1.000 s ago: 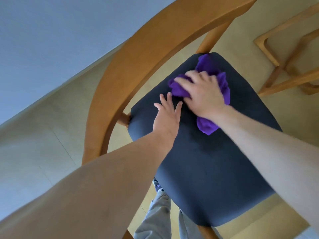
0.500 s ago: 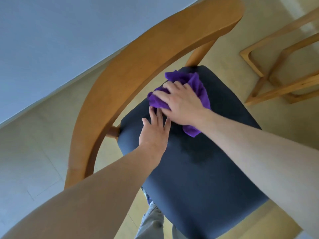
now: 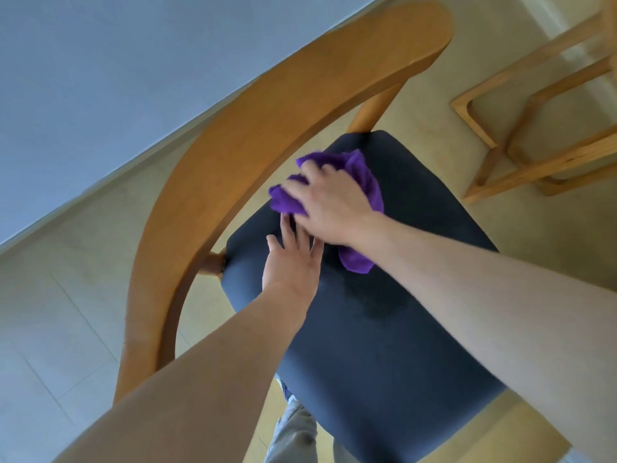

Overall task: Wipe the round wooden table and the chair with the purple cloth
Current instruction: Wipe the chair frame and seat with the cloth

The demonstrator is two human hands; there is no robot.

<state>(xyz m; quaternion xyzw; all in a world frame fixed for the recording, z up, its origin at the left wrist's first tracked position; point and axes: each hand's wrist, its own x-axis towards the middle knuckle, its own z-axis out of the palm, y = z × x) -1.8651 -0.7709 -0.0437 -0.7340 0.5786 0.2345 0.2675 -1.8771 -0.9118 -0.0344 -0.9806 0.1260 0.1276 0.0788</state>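
Note:
The chair fills the view: a curved wooden backrest point(image 3: 267, 135) arcs over a dark blue padded seat point(image 3: 384, 345). My right hand point(image 3: 330, 205) presses the crumpled purple cloth point(image 3: 364, 172) flat onto the far part of the seat, near the backrest. The cloth sticks out above the fingers and below the wrist. My left hand point(image 3: 293, 262) lies flat on the seat with fingers spread, its fingertips tucked just under my right hand. A darker patch shows on the seat below the hands. The round table top is out of view.
A wooden frame of legs point(image 3: 534, 142), likely the table's base, stands on the pale tiled floor point(image 3: 60, 329) at the upper right. A blue-grey wall point(image 3: 117, 61) runs along the upper left. My grey trouser legs point(image 3: 293, 432) show under the seat's near edge.
My right hand has slid the cloth leftward across the seat toward the backrest. My left hand stayed flat on the seat, and the two hands now overlap.

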